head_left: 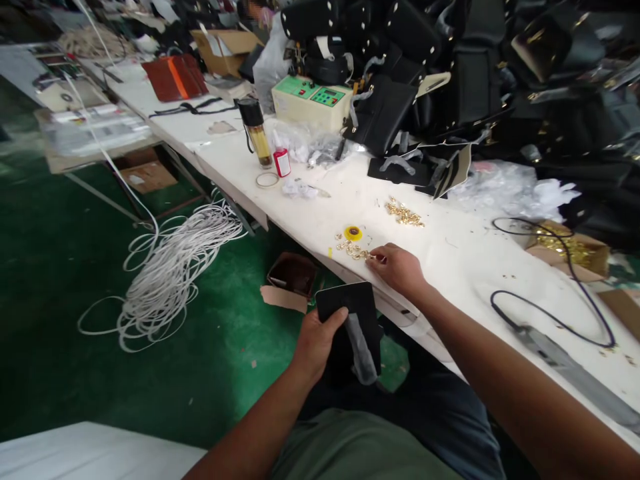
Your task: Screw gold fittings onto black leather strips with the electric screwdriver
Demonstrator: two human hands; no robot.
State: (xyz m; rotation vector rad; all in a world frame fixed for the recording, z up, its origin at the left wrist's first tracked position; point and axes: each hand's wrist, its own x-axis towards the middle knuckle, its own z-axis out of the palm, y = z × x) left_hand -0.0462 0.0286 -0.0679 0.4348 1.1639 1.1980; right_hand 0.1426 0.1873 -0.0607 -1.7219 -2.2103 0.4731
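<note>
My left hand (pixel 319 340) grips a flat black leather piece (pixel 357 300) above my lap, thumb on top. A strip of translucent wrap (pixel 361 350) hangs along that piece. At the table's front edge, my right hand (pixel 395 267) has its fingertips pinched beside a small cluster of gold metal rings (pixel 354 251); whatever lies between them is too small to make out. Just behind the cluster is a round yellow item (pixel 353 233) with a dark centre. A second pile of gold hardware (pixel 404 212) lies farther back on the white table (pixel 320 223).
Black bags (pixel 475 73) are heaped along the back right. A bottle (pixel 256 133), a red-labelled bottle (pixel 282 160) and a control box (pixel 311 103) stand at the back left. A grey corded tool (pixel 565 363) lies right. White cord (pixel 175 267) is coiled on the floor.
</note>
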